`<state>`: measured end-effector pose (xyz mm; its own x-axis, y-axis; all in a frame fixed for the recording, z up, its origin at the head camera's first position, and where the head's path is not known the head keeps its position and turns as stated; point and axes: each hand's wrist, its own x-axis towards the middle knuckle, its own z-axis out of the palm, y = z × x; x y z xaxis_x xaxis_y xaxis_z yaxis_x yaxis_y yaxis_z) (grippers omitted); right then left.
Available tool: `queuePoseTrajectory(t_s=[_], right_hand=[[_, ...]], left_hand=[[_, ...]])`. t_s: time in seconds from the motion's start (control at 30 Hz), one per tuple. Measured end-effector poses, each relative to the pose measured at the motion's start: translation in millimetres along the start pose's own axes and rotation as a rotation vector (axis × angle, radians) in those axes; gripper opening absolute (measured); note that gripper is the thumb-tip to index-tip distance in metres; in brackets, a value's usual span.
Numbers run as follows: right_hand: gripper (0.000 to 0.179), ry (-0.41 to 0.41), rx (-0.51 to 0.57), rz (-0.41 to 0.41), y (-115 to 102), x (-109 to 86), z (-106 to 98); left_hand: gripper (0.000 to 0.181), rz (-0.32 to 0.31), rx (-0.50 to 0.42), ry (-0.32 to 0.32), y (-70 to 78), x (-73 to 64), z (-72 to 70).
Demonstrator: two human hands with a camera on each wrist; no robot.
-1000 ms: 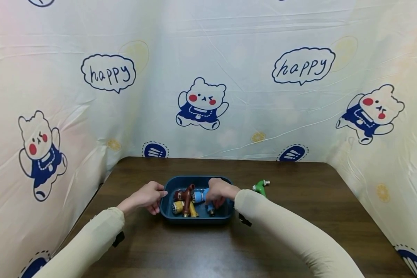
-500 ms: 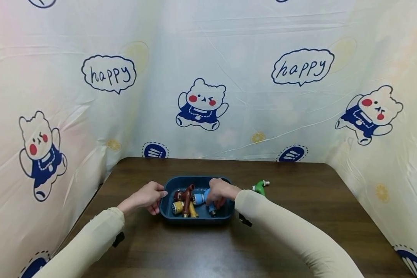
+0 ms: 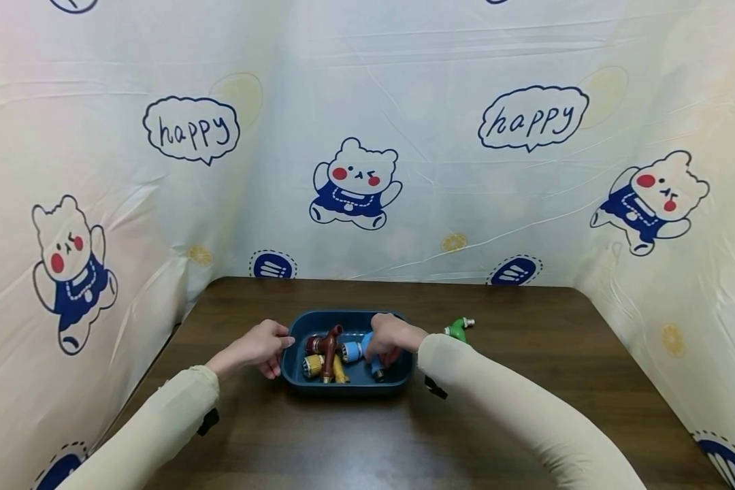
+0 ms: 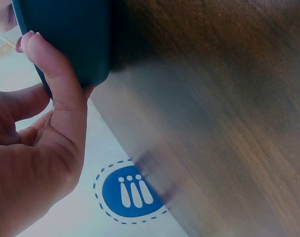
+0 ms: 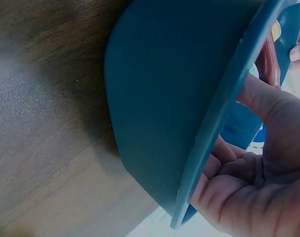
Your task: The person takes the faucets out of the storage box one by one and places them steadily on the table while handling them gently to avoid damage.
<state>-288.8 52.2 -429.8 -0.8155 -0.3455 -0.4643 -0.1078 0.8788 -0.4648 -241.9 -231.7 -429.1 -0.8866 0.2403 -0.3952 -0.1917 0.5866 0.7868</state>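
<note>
A dark blue rectangular basin [image 3: 343, 389] stands on the table with several plastic water taps in it. My left hand [image 3: 261, 347] pinches the basin's left rim between thumb and fingers. Inside the right part, my right hand [image 3: 390, 338] grips a blue tap [image 3: 352, 352]; its middle is hidden by the fingers. Left of it lie a brown tap [image 3: 331, 350] and a yellow tap [image 3: 312, 366], the brown one lying across the yellow. In the right wrist view, the basin wall [image 5: 174, 98] hides the right fingertips.
A green tap [image 3: 458, 330] with a metal end lies on the brown wooden table [image 3: 355, 442], right of the basin and partly behind my right sleeve [image 3: 514, 408]. A printed curtain [image 3: 355, 102] encloses the table's back and sides.
My right hand has shifted slightly to the right in the basin, and the blue tap has moved with it. The left hand stays at the rim.
</note>
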Motion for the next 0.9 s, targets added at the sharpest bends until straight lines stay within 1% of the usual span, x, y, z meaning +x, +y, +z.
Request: queuePoseTrajectory(t_s=[0.1, 0.3, 0.4, 0.6, 0.9], right_hand=[[0.021, -0.002, 0.004, -0.001, -0.4, -1.4, -1.6], [0.021, -0.007, -0.005, -0.010, -1.2, -2.2, -5.3], [0.022, -0.009, -0.008, -0.017, -2.3, -2.8, -7.5], [0.026, 0.003, -0.032, -0.041, -4.4, -7.8, -13.6], [0.028, -0.013, -0.066, -0.064, -4.2, -13.6, -18.8]], left_hand=[[0.029, -0.001, 0.002, 0.011, -0.2, -0.4, 0.5], [0.029, 0.010, 0.006, 0.006, 0.1, -1.2, 0.5], [0.029, 0.003, 0.005, 0.010, -0.8, -1.1, 0.7], [0.030, 0.004, 0.007, 0.010, -0.5, -1.5, 0.6], [0.031, 0.003, 0.008, 0.006, -0.4, -0.7, 0.6]])
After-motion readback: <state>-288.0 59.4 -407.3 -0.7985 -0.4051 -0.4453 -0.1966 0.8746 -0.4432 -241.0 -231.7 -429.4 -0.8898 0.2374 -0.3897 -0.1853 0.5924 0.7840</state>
